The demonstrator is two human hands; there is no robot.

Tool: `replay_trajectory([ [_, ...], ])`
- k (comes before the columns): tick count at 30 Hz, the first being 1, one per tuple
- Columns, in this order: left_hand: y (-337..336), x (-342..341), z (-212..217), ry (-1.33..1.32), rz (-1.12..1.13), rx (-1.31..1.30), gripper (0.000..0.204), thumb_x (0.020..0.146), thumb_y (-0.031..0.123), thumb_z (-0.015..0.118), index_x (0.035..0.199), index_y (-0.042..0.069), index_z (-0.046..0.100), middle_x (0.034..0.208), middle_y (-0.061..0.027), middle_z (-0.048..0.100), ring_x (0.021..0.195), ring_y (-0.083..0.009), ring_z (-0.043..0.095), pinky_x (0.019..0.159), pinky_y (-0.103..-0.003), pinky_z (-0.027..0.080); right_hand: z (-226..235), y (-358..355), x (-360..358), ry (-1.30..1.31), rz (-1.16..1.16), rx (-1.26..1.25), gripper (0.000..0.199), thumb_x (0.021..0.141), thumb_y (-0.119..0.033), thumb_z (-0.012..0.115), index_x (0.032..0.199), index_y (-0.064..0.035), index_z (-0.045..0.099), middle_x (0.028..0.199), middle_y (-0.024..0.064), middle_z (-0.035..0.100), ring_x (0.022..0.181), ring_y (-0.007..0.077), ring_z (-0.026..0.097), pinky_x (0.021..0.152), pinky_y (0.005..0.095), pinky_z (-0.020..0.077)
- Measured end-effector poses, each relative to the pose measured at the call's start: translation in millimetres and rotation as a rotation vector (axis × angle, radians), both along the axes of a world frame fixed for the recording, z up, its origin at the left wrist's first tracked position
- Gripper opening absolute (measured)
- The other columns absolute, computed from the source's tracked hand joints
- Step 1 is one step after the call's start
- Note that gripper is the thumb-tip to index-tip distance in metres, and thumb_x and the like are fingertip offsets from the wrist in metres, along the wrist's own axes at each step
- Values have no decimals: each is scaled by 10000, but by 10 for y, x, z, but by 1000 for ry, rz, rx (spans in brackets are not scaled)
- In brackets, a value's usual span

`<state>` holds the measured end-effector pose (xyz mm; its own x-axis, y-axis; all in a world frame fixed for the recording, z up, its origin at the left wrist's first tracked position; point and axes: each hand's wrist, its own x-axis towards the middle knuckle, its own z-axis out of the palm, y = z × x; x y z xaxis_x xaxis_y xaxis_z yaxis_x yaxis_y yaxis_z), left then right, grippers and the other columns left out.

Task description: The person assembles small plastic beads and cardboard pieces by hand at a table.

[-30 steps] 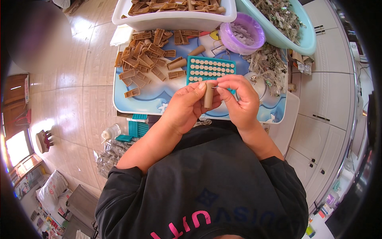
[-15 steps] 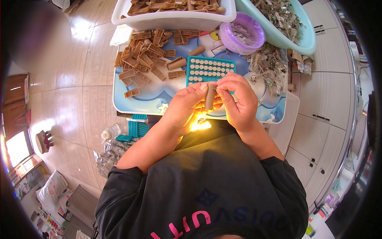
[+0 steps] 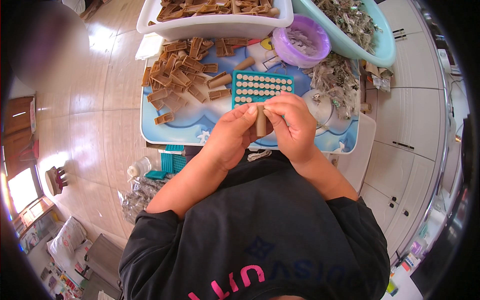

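While a teal tray [image 3: 262, 88] lies on the tabletop [image 3: 190, 122], a brown tube [image 3: 261, 120] is pinched upright by the left hand [image 3: 234, 135] and right hand [image 3: 291, 124].

A white plastic bag [image 3: 67, 240] lies on the floor well left of the worktop, and small colourful packets [image 3: 57, 285] lie just below it.

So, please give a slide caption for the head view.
Both hands hold a small brown tube above a teal tray.
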<state>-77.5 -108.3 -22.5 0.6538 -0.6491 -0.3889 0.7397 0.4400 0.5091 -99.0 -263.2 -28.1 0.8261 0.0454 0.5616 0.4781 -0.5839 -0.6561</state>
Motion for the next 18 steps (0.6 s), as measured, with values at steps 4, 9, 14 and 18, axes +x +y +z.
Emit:
replay_trajectory([
  [4,-15,12,-8,32,74,7,268,957,251,445,1079,23,518,971,-50,595,913,-142,574,873,-309,445,38,-31,8,-20,-25,-111,175,773,-145,665,907,-47,610,910,96,626,822,276,586,770,377,446],
  [9,-14,-5,52,-223,169,228,239,957,208,457,1090,13,496,1036,-122,619,957,-183,598,875,-328,452,217,64,-145,159,-10,19,312,735,-162,711,999,-42,594,885,93,621,799,281,572,709,362,435],
  [14,100,139,-66,-678,216,578,229,869,128,589,1074,50,525,1041,-96,618,942,-215,592,841,-350,450,227,-283,-286,308,-154,455,266,771,-92,697,1003,-23,588,857,46,611,766,138,566,692,276,448],
  [18,354,368,-77,-1544,134,1416,264,722,80,661,984,85,624,1044,-60,595,999,-293,530,867,-391,423,187,-1378,-612,123,-608,680,185,869,-141,603,1016,-31,579,814,33,591,719,91,550,640,218,444],
])
